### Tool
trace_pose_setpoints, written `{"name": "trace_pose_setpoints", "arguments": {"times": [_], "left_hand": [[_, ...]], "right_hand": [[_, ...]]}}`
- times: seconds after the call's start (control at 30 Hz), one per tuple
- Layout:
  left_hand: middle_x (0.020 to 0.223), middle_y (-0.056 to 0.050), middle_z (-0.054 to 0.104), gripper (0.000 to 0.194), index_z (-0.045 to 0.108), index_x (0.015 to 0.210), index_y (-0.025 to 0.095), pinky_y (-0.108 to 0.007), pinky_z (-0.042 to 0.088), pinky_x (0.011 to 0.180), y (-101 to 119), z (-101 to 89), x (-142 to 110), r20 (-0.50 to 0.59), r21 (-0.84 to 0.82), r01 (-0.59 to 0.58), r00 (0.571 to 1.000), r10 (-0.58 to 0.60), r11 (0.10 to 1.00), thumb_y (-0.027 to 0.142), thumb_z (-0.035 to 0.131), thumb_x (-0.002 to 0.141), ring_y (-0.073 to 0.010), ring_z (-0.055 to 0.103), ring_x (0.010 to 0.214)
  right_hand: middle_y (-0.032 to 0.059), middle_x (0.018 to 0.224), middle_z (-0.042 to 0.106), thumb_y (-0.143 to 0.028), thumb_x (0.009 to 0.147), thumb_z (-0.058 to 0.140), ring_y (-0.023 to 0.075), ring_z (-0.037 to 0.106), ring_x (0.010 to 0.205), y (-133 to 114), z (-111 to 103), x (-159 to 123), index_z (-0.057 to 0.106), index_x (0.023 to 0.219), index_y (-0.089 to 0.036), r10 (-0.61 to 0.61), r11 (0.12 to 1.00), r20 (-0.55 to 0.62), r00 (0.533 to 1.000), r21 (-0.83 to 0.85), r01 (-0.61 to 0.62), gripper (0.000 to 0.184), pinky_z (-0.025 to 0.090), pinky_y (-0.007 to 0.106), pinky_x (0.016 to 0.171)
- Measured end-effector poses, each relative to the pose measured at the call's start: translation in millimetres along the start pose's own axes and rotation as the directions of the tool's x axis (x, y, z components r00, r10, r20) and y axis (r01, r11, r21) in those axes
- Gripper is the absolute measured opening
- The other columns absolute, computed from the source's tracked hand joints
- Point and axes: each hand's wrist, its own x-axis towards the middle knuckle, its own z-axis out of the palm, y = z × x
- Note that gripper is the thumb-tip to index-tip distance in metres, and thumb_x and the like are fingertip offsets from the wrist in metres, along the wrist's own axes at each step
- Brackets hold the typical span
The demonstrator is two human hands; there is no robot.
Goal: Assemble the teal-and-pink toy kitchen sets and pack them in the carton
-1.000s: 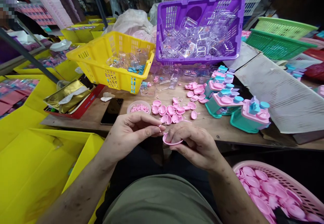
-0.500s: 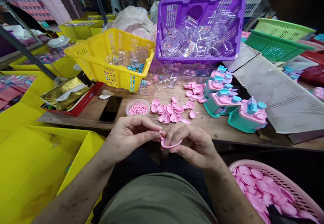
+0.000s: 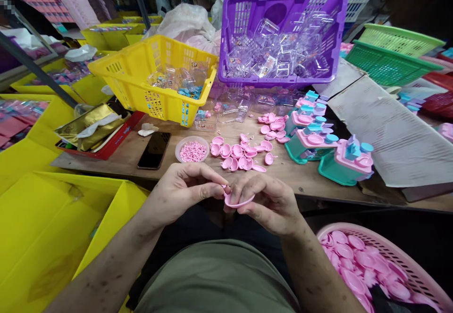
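My right hand pinches a small pink plastic dish in front of my lap, just below the table edge. My left hand pinches a tiny pink piece against the dish's left rim. Both hands touch at the fingertips. On the wooden table beyond them lies a cluster of small pink dishes, and left of it a clear bowl of tiny pink pieces.
A pink basket of dishes sits at my right knee. Teal-and-pink toy sinks stand right of centre. Further back are a yellow basket and a purple basket with clear boxes. A black phone lies left. Yellow bins flank my left.
Both hands stayed together on the dish and shifted slightly; the view tipped a little. Nothing was picked up or let go.
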Motion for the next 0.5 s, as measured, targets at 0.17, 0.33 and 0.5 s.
{"name": "trace_pose_setpoints", "arguments": {"times": [0.17, 0.33, 0.5], "left_hand": [[0.084, -0.008, 0.084, 0.032, 0.09, 0.081, 0.022, -0.029, 0.067, 0.074, -2, -0.3, 1, 0.055, -0.04, 0.003, 0.998, -0.001, 0.999, 0.052, 0.102, 0.081, -0.0215, 0.079, 0.076], [0.081, -0.009, 0.082, 0.041, 0.089, 0.082, 0.02, -0.029, 0.065, 0.069, -5, 2.9, 1, 0.097, -0.114, 0.052, 0.994, -0.041, 0.992, 0.059, 0.1, 0.081, -0.0203, 0.076, 0.073], [0.085, -0.009, 0.082, 0.039, 0.089, 0.082, 0.022, -0.029, 0.065, 0.072, -8, -4.0, 1, 0.181, 0.055, -0.008, 0.983, -0.002, 0.998, 0.06, 0.095, 0.086, -0.0218, 0.078, 0.077]], "right_hand": [[0.0045, 0.098, 0.084, -0.025, 0.109, 0.08, 0.0193, 0.084, 0.091, 0, 5, 0, 0.076, 0.11, -0.026, -0.05, 0.998, -0.033, 0.998, -0.031, 0.049, 0.004, 0.072, 0.033, 0.085], [0.0042, 0.095, 0.084, -0.031, 0.109, 0.081, 0.0198, 0.083, 0.082, -4, 8, 3, 0.077, 0.106, -0.027, -0.074, 0.995, -0.076, 0.994, -0.08, 0.067, 0.006, 0.072, 0.033, 0.079], [0.0062, 0.106, 0.083, -0.028, 0.103, 0.088, 0.0188, 0.083, 0.094, -7, -3, 2, 0.079, 0.105, -0.026, -0.028, 0.99, 0.077, 0.997, -0.133, 0.038, 0.01, 0.071, 0.031, 0.088]]}}
